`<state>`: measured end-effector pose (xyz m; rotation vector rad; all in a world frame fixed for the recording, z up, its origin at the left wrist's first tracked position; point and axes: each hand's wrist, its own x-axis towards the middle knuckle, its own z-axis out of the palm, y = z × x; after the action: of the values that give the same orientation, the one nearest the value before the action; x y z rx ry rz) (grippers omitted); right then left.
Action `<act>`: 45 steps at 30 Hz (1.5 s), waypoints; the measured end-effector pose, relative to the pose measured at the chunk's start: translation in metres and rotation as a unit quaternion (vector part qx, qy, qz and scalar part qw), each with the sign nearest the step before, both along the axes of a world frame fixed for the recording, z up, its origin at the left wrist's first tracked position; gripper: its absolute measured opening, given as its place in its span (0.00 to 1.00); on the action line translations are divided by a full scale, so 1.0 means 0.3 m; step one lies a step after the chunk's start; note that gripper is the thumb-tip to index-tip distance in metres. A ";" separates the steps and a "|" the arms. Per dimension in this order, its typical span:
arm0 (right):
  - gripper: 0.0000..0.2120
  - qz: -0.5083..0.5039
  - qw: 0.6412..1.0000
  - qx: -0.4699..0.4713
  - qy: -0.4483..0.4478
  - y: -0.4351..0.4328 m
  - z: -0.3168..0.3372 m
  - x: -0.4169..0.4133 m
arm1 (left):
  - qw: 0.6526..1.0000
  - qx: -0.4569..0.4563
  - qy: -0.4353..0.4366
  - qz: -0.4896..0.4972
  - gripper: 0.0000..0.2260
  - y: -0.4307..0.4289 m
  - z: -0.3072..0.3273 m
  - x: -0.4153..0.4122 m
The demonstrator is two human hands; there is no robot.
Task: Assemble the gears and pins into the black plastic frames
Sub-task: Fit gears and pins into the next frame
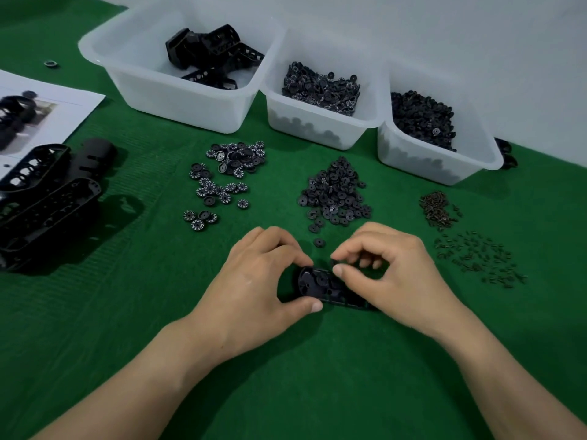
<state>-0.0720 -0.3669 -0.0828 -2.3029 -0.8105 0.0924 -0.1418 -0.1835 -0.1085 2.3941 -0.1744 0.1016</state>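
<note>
My left hand [254, 281] clasps the light-looking, stiff black plastic frame [320, 285] by its rounded end (grip of my right hand [390, 274]: cannot tell).

Back, L-R: L bin [178, 100] w/ frames [212, 55]; mid bin [305, 122] & R bin [422, 160] w/ gears [320, 87]. Before them: dial pile [228, 173], gear pile [336, 195], pins [438, 208]. Far L: frame stack [41, 198]. Nearest: frame [320, 285] btwn L hand [254, 281] & R hand [397, 274].

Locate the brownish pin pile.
Head view, right side of the green mat: the brownish pin pile lies in front of the rightmost bin, right of the plain gear heap, beyond the scattered dark pins.
</note>
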 end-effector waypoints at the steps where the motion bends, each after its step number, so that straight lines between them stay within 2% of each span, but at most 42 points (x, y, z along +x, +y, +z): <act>1: 0.04 0.024 1.000 -0.009 -0.001 -0.002 0.004 -0.014 | 1.000 0.001 -0.001 0.000 0.20 0.000 -0.001 0.000; 18: 0.04 0.081 0.991 -0.060 -0.085 0.017 0.017 -0.030 | 1.000 -0.002 -0.003 0.001 0.19 -0.001 -0.005 0.005; 30: 0.04 0.099 0.988 -0.092 -0.080 0.023 0.033 -0.017 | 1.000 -0.006 -0.006 -0.002 0.19 0.001 -0.004 0.004; 33: 0.05 0.111 0.987 -0.101 -0.049 0.021 0.040 -0.008 | 1.000 -0.004 -0.005 -0.002 0.20 0.001 -0.004 0.004; 35: 0.07 0.095 0.991 -0.094 -0.019 0.019 0.040 0.016 | 1.000 -0.002 -0.004 -0.003 0.20 0.001 -0.004 0.004; 39: 0.07 -0.023 0.995 -0.091 -0.040 0.048 -0.008 0.065 | 1.000 0.001 -0.002 -0.003 0.21 0.002 -0.005 0.003; 43: 0.03 -0.030 0.996 -0.082 -0.036 0.083 -0.028 0.060 | 1.000 -0.002 -0.004 -0.001 0.21 0.001 -0.003 0.003; 45: 0.05 -0.026 0.997 -0.071 -0.020 0.073 -0.023 0.062 | 1.000 -0.002 -0.004 -0.001 0.21 0.002 -0.004 0.003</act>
<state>-0.0534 -0.3448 -0.0896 -2.4657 -0.7858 0.0825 -0.1407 -0.1830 -0.1098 2.3904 -0.1805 0.1089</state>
